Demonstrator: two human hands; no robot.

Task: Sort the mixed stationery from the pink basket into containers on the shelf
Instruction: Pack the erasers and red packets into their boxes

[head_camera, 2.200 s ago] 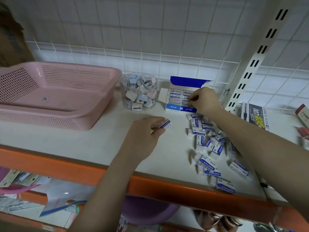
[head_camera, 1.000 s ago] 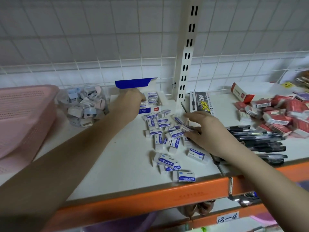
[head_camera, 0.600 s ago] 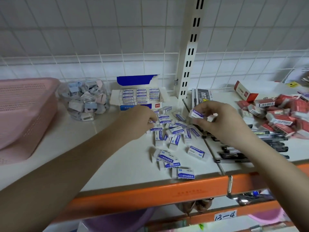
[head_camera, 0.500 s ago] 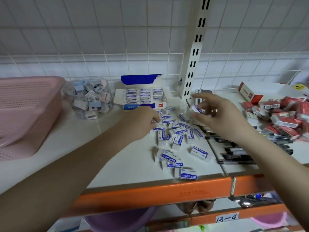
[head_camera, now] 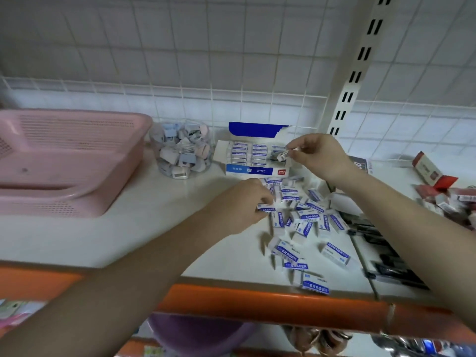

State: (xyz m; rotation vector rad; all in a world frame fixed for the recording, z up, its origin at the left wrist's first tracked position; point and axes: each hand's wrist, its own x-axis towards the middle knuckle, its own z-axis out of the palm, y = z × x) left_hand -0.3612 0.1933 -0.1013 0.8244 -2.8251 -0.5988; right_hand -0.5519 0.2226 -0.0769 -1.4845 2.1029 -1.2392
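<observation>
Several white-and-blue erasers point(head_camera: 306, 217) lie scattered on the white shelf point(head_camera: 159, 228). An open blue-and-white eraser box point(head_camera: 257, 155) stands at the back, part filled with rows of erasers. My right hand point(head_camera: 316, 154) pinches one eraser point(head_camera: 282, 156) right over the box's right end. My left hand point(head_camera: 242, 204) grips another eraser point(head_camera: 266, 208) at the left edge of the pile. The pink basket point(head_camera: 67, 161) sits at the left and looks empty.
A clear round jar of small pastel items point(head_camera: 183, 150) stands between basket and box. Black pens point(head_camera: 386, 256) lie right of the pile, red boxes point(head_camera: 448, 194) beyond them. A slotted upright post point(head_camera: 355, 73) rises behind. The orange shelf edge point(head_camera: 257, 302) runs along the front.
My right hand has carried its eraser from above the pile back and left to the box. My left hand has closed on an eraser at the pile's edge. The view has shifted slightly.
</observation>
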